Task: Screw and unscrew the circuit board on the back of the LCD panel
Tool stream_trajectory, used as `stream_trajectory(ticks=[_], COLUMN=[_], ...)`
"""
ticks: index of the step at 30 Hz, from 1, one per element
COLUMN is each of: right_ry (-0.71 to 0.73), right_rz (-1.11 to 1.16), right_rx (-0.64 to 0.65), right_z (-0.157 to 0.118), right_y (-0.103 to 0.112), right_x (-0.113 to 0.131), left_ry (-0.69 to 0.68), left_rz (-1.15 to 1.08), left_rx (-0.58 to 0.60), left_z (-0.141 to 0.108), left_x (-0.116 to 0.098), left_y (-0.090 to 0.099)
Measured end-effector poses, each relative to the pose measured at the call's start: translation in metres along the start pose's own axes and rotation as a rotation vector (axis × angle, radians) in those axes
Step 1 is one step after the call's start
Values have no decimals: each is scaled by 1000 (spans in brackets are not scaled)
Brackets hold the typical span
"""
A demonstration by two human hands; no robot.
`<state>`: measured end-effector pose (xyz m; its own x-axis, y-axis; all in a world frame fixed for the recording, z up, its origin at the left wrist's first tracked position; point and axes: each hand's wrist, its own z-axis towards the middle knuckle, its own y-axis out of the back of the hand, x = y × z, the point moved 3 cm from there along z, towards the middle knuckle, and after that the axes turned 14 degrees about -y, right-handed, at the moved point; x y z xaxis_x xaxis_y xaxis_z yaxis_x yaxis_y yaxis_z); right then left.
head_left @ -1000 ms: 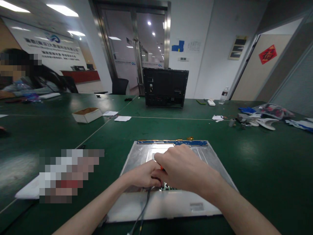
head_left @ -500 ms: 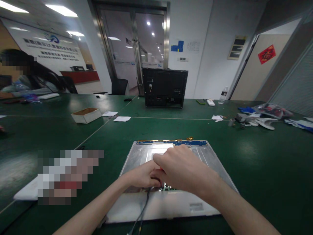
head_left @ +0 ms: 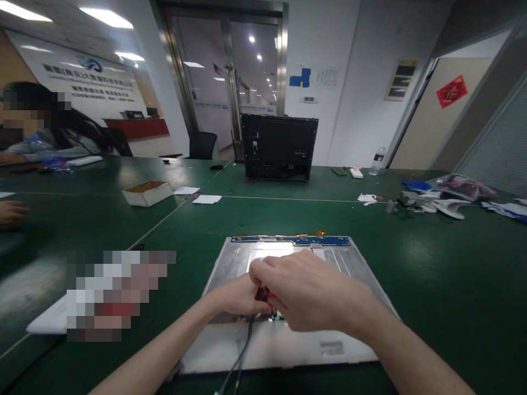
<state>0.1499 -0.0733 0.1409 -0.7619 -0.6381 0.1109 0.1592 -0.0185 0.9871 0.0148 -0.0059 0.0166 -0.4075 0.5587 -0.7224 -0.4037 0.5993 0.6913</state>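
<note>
A flat display panel (head_left: pixel 349 348) lies in front of me, its metal back facing up and a blue circuit strip (head_left: pixel 329 241) along its far edge. My right hand (head_left: pixel 313 288) is closed around the red-and-black handle of a screwdriver (head_left: pixel 262 294), held over the panel's near middle; its tip is hidden. Beside it, my left hand (head_left: pixel 241 296) rests low on the panel with bent fingers, partly covered by the right one. What those fingers hold, if anything, cannot be made out. A small green board (head_left: pixel 279 316) shows below the hands, and dark cables (head_left: pixel 246 345) run toward me.
A black monitor housing (head_left: pixel 280 148) stands at the back of the green table (head_left: pixel 444 285). An open white box (head_left: pixel 148 193) and papers (head_left: pixel 207 199) lie left of it. Loose parts and bags (head_left: pixel 436 203) sit far right. A person (head_left: pixel 61 126) sits at the left.
My right hand has rotated at the wrist around the screwdriver, showing more of its handle. My left hand stays nearly in place. Another person's hand has come further into view at the left.
</note>
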Motion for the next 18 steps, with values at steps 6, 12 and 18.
stream_trajectory(ticks=[6, 12, 18], right_ry=[-136, -249, -191], right_rz=[-20, -92, -70], right_rx=[-31, -52, -59], right_z=[1, 8, 4], right_y=[-1, -2, 1], right_x=[-1, -2, -5], left_ry=[-90, -173, -107], left_rz=[-35, -81, -154], left_rx=[75, 128, 142], left_z=[1, 4, 5], left_x=[-1, -7, 0], left_y=[-1, 0, -4])
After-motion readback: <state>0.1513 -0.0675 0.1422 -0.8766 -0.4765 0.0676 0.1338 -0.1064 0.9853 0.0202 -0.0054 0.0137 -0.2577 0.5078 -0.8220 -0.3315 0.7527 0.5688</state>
